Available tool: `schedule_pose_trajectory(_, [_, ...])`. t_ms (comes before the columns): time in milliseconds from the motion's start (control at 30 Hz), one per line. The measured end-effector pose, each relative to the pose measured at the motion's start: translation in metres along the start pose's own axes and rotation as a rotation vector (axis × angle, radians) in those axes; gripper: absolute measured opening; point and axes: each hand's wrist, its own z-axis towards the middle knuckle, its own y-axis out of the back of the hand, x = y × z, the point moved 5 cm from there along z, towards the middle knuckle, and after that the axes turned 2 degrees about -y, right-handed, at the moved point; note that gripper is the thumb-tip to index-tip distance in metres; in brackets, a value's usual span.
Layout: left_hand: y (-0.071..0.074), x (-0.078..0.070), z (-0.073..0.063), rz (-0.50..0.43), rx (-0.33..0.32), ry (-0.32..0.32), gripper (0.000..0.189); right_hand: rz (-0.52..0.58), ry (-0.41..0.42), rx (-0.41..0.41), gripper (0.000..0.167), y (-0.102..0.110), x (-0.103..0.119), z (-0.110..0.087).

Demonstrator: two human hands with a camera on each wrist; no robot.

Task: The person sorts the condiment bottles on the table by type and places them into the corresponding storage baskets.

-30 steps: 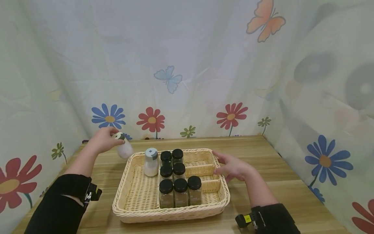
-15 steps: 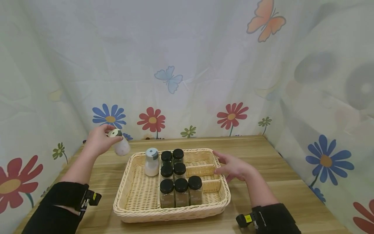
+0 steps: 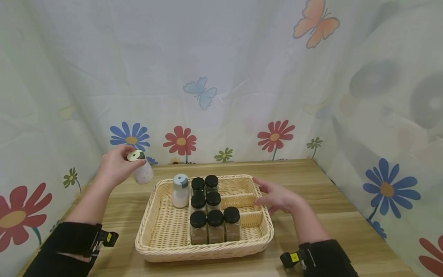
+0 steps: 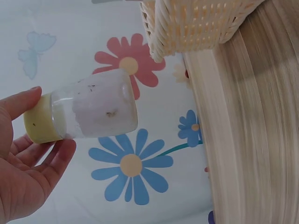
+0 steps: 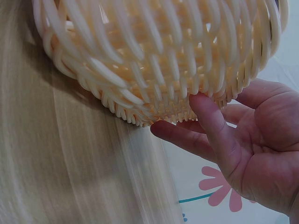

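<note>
In the head view, my left hand (image 3: 117, 164) pinches a seasoning jar (image 3: 144, 174) by its yellow-green lid (image 4: 42, 120). The clear jar is held tilted in the air left of the wicker basket, with pale powder inside. At the basket's right side, my right hand (image 3: 277, 197) grips the rim, thumb over the top and other fingers against the outer weave (image 5: 173, 77). The divided basket (image 3: 166, 254) holds a similar jar with a grey-blue lid (image 3: 180, 190) in its left section. Several black-lidded spice jars (image 3: 215, 227) stand in its middle.
The basket stands on a wooden table (image 3: 311, 227). A printed curtain (image 3: 228, 104) with flowers and butterflies encloses the back and both sides. Two right-hand compartments (image 3: 238, 188) of the basket lie beside my right hand.
My left hand has drawn the seasoning jar slightly left and up, away from the basket's back left corner. The right hand and basket have stayed in place.
</note>
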Motion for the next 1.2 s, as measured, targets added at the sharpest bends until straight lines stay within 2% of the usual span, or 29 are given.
schedule_pose_trajectory(233, [0.004,-0.018,-0.009,-0.002,-0.005,-0.026,0.066,0.001,-0.001,0.005,0.093,-0.001,0.002,0.000])
schedule_pose_trajectory(500, [0.008,-0.042,-0.016,-0.005,0.026,-0.060,0.065,0.024,-0.005,0.011,0.093,-0.001,-0.001,0.000])
schedule_pose_trajectory(967, [0.005,-0.067,-0.028,0.012,0.156,-0.063,0.064,0.018,0.006,0.014,0.093,-0.002,0.002,-0.001])
schedule_pose_trajectory(1200, [-0.005,-0.075,-0.033,-0.038,0.204,-0.089,0.061,0.007,-0.002,0.002,0.093,-0.001,0.001,0.000])
